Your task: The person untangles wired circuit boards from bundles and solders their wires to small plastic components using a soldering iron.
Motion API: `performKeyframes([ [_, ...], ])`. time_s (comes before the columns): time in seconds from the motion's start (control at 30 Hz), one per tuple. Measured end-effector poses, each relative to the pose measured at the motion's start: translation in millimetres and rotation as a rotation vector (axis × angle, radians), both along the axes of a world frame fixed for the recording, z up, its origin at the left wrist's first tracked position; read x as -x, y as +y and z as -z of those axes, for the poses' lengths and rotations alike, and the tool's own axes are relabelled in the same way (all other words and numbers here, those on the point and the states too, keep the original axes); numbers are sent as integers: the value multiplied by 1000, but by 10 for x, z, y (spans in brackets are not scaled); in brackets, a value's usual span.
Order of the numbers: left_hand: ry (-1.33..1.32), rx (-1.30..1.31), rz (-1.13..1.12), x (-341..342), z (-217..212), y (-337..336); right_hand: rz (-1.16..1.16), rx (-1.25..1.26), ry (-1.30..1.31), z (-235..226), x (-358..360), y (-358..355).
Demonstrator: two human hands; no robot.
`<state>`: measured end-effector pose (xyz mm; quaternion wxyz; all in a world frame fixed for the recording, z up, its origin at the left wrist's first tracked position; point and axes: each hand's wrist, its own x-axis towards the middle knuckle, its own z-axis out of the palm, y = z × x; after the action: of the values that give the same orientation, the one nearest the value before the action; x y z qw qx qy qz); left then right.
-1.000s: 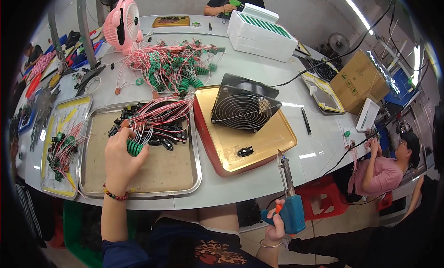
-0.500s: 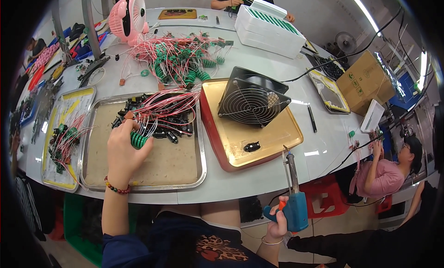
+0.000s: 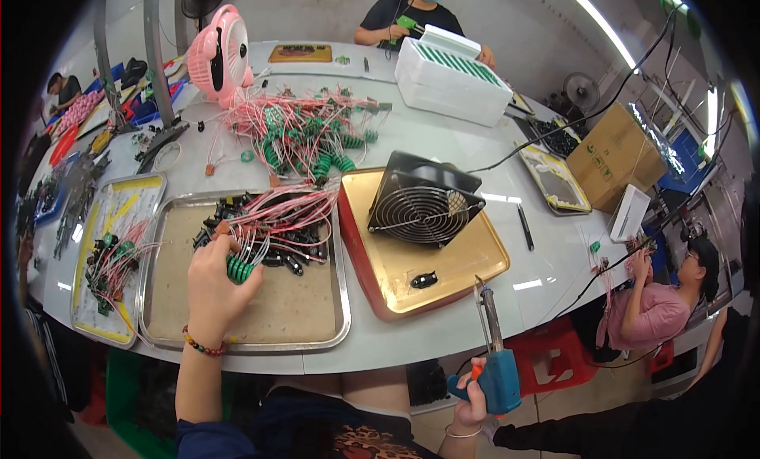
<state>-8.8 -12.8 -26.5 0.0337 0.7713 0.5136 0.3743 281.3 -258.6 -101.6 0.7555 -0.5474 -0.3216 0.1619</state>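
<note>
My left hand (image 3: pixel 215 289) is over the metal tray (image 3: pixel 317 332), its fingers closed around a green ribbed part (image 3: pixel 240 270) with red and white wires. Under those wires lies a heap of small black parts (image 3: pixel 294 265). My right hand (image 3: pixel 470 407) grips a blue soldering gun (image 3: pixel 502 380) by its handle, in front of the table edge, with the tip pointing up. Beyond that tip, one black part (image 3: pixel 424 279) lies alone on a gold-topped red box (image 3: pixel 380 289), which also carries a black square fan (image 3: pixel 427 206).
Behind the tray spreads a tangle of wired green parts (image 3: pixel 305 134), beside a pink fan (image 3: pixel 222 51). A smaller tray (image 3: pixel 119 194) holds more wired boards at left. A white foam box (image 3: pixel 443 91) stands far back. Two co-workers sit across and at right. A cable runs over the table.
The view has tilted up a little, so the table sits lower in the picture and more of the person across shows. Both hands keep their holds.
</note>
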Motion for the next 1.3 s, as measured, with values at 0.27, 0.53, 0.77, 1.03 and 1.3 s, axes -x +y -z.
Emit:
performKeyframes([
  [0.27,-19,-49,20,75,229,63,-41,-2,108,-20,20,15],
  [0.53,58,23,162,124,9,116,85,169,-347,-400,2,-54],
  [0.77,-120,151,210,19,161,235,136,182,-250,-365,-24,-138],
  [1.03,-12,80,-29,102,198,53,117,52,-1,-177,15,-44],
  [1.3,-42,71,-1,-24,43,-1,137,44,32,-88,0,-47],
])
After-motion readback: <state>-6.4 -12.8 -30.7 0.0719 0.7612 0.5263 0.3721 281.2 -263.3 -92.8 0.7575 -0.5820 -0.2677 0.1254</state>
